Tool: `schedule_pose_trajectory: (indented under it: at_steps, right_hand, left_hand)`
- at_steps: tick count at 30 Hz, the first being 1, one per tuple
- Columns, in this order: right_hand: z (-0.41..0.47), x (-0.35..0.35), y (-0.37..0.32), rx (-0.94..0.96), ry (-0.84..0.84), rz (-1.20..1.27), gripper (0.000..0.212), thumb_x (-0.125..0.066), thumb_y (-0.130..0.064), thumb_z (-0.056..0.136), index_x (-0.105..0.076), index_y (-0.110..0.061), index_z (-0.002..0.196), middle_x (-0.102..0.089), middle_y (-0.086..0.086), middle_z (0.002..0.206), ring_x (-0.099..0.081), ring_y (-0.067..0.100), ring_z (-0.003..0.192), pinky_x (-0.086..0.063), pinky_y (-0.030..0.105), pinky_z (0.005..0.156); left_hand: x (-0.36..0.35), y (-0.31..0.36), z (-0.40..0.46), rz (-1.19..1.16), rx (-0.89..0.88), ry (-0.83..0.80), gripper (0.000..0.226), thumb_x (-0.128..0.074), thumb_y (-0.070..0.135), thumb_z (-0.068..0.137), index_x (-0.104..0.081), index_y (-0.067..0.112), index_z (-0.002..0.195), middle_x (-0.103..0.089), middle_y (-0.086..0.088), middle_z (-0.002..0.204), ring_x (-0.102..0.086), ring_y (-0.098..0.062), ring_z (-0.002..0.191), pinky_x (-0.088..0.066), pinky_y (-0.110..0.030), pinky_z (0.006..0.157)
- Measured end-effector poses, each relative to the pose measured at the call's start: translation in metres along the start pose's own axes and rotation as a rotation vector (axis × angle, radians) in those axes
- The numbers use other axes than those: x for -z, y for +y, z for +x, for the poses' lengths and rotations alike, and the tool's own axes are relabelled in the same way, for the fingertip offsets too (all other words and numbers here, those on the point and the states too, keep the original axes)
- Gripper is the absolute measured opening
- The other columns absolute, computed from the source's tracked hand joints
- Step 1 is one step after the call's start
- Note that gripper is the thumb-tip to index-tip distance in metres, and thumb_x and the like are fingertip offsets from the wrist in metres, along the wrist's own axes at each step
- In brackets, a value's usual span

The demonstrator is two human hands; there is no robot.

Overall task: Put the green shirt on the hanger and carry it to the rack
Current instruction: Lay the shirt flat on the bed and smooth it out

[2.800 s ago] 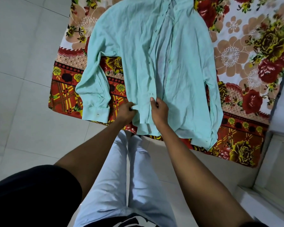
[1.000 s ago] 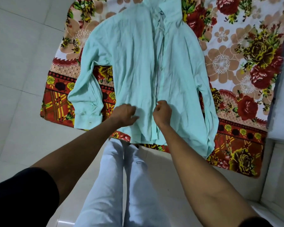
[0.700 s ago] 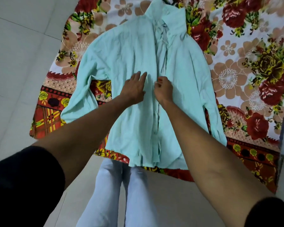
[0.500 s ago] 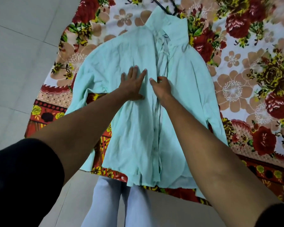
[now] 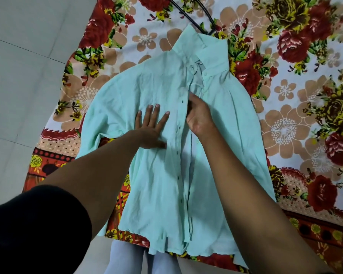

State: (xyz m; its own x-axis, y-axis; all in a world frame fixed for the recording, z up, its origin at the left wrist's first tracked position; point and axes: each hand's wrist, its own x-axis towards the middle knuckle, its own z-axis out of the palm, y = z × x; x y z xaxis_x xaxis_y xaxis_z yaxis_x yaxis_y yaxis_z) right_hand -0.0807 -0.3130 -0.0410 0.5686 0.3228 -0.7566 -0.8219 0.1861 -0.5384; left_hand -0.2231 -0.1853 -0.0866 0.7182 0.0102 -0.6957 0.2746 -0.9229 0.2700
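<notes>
Pale tiled floor (image 5: 24, 80) fills the 9 o'clock side; a floral bedsheet (image 5: 297, 107) covers the bed from centre to 3 o'clock. The green shirt (image 5: 156, 175) lies flat on it, collar toward 12 o'clock, with the black hanger (image 5: 198, 14) protruding past the collar. Left hand (image 5: 150, 128): grip fully spread, palm pressed on the left front panel. Right hand (image 5: 199, 115): grip narrow, fingers curled at the button placket; whether it pinches cloth cannot be told.

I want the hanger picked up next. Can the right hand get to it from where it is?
Probably yes. The hanger lies bare on the bedsheet just past the shirt collar, nothing on top of it. The right hand is at the placket below.
</notes>
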Motion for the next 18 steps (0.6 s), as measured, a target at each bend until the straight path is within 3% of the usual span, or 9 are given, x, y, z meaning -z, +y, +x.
schedule_pose_trajectory:
  at_steps: [4, 7, 9, 13, 15, 16, 17, 18]
  right_hand:
    - [0.012, 0.011, -0.012, 0.205, 0.179, -0.343, 0.012, -0.066, 0.0, 0.093, -0.067, -0.011, 0.098, -0.072, 0.007, 0.096, -0.07, 0.02, 0.087, -0.058, 0.042, 0.092]
    - [0.014, 0.02, -0.017, 0.452, 0.257, -0.751, 0.014, -0.066, -0.004, 0.094, -0.071, -0.011, 0.106, -0.069, -0.003, 0.096, -0.066, -0.004, 0.077, -0.058, 0.019, 0.075]
    - [0.014, 0.022, -0.017, 0.593, 0.303, -0.943, 0.02, -0.062, -0.003, 0.095, -0.072, -0.009, 0.111, -0.068, -0.002, 0.103, -0.063, -0.001, 0.084, -0.057, 0.021, 0.079]
    - [0.024, 0.031, -0.023, 0.783, 0.328, -1.181, 0.032, -0.054, 0.002, 0.096, -0.065, -0.008, 0.124, -0.06, 0.009, 0.127, -0.06, 0.023, 0.117, -0.05, 0.028, 0.098]
    - [0.037, 0.041, -0.024, 0.796, 0.252, -1.464, 0.04, -0.054, -0.004, 0.097, -0.058, -0.009, 0.136, -0.052, 0.013, 0.144, -0.05, 0.03, 0.136, -0.044, 0.038, 0.112]
    - [0.044, 0.047, -0.024, 0.807, 0.237, -1.64, 0.044, -0.053, -0.011, 0.097, -0.053, -0.011, 0.141, -0.047, 0.014, 0.151, -0.045, 0.032, 0.141, -0.041, 0.043, 0.115]
    - [0.049, 0.053, -0.022, 0.818, 0.244, -1.785, 0.047, -0.048, -0.019, 0.098, -0.049, -0.015, 0.145, -0.043, 0.013, 0.156, -0.042, 0.033, 0.143, -0.039, 0.046, 0.114]
    - [0.054, 0.057, -0.019, 0.825, 0.259, -1.873, 0.05, -0.041, -0.026, 0.099, -0.046, -0.018, 0.149, -0.04, 0.012, 0.159, -0.04, 0.032, 0.144, -0.038, 0.045, 0.113]
  left_hand:
    - [0.003, 0.0, -0.001, -0.017, 0.01, -0.06, 0.121, -0.052, 0.078, 0.084, 0.045, 0.039, 0.144, 0.063, -0.004, 0.139, 0.053, -0.03, 0.136, 0.026, -0.058, 0.117]
    - [0.003, 0.0, 0.0, -0.027, 0.008, -0.064, 0.122, -0.052, 0.081, 0.083, 0.046, 0.04, 0.143, 0.064, -0.004, 0.14, 0.056, -0.028, 0.133, 0.027, -0.057, 0.116]
    - [0.004, 0.0, 0.001, -0.029, 0.003, -0.066, 0.122, -0.052, 0.081, 0.083, 0.046, 0.039, 0.143, 0.062, -0.005, 0.143, 0.058, -0.028, 0.13, 0.026, -0.058, 0.117]
    - [0.017, 0.003, -0.002, 0.018, 0.002, -0.129, 0.125, -0.054, 0.079, 0.083, 0.041, 0.032, 0.148, 0.06, -0.012, 0.143, 0.054, -0.033, 0.133, 0.02, -0.062, 0.118]
    - [0.036, 0.007, 0.0, 0.096, 0.024, -0.193, 0.124, -0.063, 0.067, 0.086, 0.033, 0.028, 0.154, 0.052, -0.015, 0.151, 0.039, -0.038, 0.146, 0.01, -0.063, 0.12]
    - [0.05, 0.009, 0.002, 0.114, 0.025, -0.184, 0.114, -0.065, 0.057, 0.09, 0.02, 0.025, 0.159, 0.035, -0.02, 0.161, 0.021, -0.042, 0.154, -0.002, -0.062, 0.122]
    - [0.067, 0.012, 0.006, 0.128, 0.018, -0.109, 0.095, -0.062, 0.046, 0.093, -0.001, 0.021, 0.162, 0.007, -0.024, 0.166, -0.005, -0.044, 0.154, -0.019, -0.06, 0.119]
    - [0.087, 0.014, 0.014, 0.113, 0.004, 0.041, 0.071, -0.058, 0.034, 0.096, -0.024, 0.016, 0.156, -0.023, -0.024, 0.158, -0.032, -0.044, 0.144, -0.034, -0.055, 0.111]
